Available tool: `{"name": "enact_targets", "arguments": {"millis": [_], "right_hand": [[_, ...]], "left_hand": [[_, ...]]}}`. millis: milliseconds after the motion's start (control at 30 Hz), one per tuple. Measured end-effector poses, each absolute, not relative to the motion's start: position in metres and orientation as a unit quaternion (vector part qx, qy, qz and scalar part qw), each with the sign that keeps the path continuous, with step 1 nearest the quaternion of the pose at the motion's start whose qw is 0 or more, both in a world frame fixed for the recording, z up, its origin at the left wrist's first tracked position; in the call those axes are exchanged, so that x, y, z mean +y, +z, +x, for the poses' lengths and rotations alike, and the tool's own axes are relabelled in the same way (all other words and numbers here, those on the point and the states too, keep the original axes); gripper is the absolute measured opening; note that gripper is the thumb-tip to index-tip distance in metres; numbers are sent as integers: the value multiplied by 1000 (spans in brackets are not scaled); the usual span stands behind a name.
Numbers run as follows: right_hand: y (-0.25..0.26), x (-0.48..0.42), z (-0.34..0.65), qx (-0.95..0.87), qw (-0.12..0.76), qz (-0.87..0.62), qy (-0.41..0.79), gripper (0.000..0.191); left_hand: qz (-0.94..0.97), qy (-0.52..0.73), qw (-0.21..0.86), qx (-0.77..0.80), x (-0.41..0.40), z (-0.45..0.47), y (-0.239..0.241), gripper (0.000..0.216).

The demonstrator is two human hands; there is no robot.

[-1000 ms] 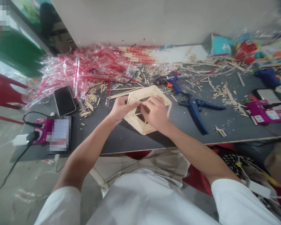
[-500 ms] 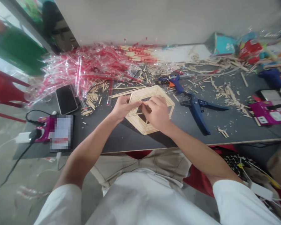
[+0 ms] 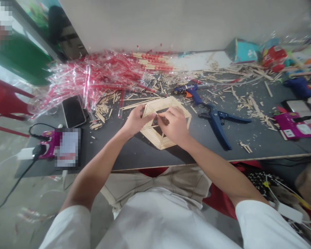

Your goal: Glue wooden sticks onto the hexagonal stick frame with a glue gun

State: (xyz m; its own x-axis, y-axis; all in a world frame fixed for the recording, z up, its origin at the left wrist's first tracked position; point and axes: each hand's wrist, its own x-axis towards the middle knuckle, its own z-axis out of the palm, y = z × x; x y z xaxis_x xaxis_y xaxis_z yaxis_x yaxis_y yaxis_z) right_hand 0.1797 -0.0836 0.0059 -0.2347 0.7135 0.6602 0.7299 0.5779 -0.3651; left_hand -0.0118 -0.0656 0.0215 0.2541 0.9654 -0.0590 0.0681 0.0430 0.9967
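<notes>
A hexagonal frame of pale wooden sticks (image 3: 168, 142), open in its middle, is tilted a little above the dark table. My left hand (image 3: 137, 121) grips its left side, thumb along the inner edge and fingers partly hidden behind. Over the opening, my right hand (image 3: 174, 124) is closed in a pinch near the left thumb; what sits between its fingertips is too small to make out. Beyond the frame lies a blue glue gun (image 3: 193, 92) with an orange trigger. To the right rests a blue cutter with long handles (image 3: 220, 126).
Red-and-clear plastic wrappers (image 3: 103, 74) pile up at the back left, beside bundled chopsticks (image 3: 155, 62). Cut stick pieces (image 3: 101, 112) are scattered about. A phone (image 3: 74, 111) and purple power strips (image 3: 295, 124) lie on the table (image 3: 98, 155). A red stool (image 3: 7, 100) stands left.
Both hands stay almost in place on the frame, which has tilted very slightly. The camera view has shifted a little.
</notes>
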Motion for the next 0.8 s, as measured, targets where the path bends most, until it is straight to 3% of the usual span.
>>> {"name": "enact_targets", "arguments": {"millis": [167,300,433,600,800], "right_hand": [[21,-79,196,-779,455,-430,8,20],[34,-62,220,-775,423,-467,50,12],[36,-46,233,-793,344,-490,115,7],[22,-48,232,-825,300,-452,157,25],[8,-57,235,-853,258,-418,175,55]], "left_hand": [[519,399,600,460,-67,-13,29,49],[554,352,611,443,-65,-20,29,41],[616,331,530,480,-65,-26,21,53],[669,299,424,533,-63,-29,21,74],[735,250,298,556,-44,-32,35,27]]}}
